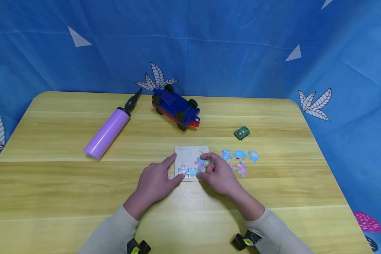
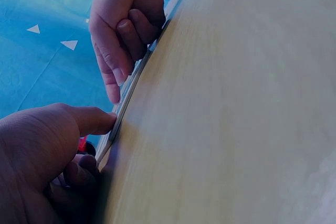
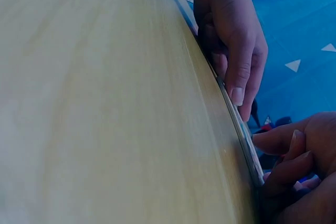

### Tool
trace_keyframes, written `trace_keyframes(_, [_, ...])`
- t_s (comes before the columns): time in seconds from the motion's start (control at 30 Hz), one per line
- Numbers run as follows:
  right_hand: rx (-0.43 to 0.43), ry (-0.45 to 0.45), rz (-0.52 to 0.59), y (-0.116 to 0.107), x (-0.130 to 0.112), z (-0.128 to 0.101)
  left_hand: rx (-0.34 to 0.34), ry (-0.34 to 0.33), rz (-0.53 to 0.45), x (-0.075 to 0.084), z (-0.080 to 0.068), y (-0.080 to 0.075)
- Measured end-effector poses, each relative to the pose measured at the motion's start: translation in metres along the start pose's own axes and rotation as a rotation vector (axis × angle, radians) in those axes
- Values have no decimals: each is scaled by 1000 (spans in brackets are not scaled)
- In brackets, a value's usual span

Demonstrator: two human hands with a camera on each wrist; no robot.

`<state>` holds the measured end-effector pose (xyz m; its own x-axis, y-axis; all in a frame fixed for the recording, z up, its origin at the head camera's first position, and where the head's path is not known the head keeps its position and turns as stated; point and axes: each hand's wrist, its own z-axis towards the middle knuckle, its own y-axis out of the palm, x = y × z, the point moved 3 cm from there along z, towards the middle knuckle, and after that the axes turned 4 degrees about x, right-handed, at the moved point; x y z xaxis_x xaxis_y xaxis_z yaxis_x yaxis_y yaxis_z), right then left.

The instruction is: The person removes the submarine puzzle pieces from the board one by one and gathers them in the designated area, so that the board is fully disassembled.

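Note:
A small white jigsaw tray lies near the middle of the table. Pink and blue pieces line its lower edge. My left hand rests at the tray's left side, thumb on the lower left corner and forefinger by the left rim. My right hand reaches over the right side, thumb and bent forefinger about a blue jigsaw piece above the bottom row. Its other fingers are curled in. From the left wrist view, the left thumb touches the tray's near edge. Loose jigsaw pieces lie to the right.
Behind the tray, a blue and red toy vehicle lies tipped with its wheels showing. A purple hand pump with a black nozzle lies at the left. A small green toy car stands beyond the loose pieces. Blue cloth hangs behind the table.

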<state>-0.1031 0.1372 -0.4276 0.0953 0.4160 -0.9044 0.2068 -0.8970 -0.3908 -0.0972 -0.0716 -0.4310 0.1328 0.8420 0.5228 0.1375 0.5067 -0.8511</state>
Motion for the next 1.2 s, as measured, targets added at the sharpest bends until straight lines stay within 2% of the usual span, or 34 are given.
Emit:
trace_keyframes(0.6, [21,63,-1,2,1,1,-14,-21,-10,0,0,0])
trace_keyframes(1.2, [-3,29,94,0,1,1,-7,-11,-14,0,0,-1])
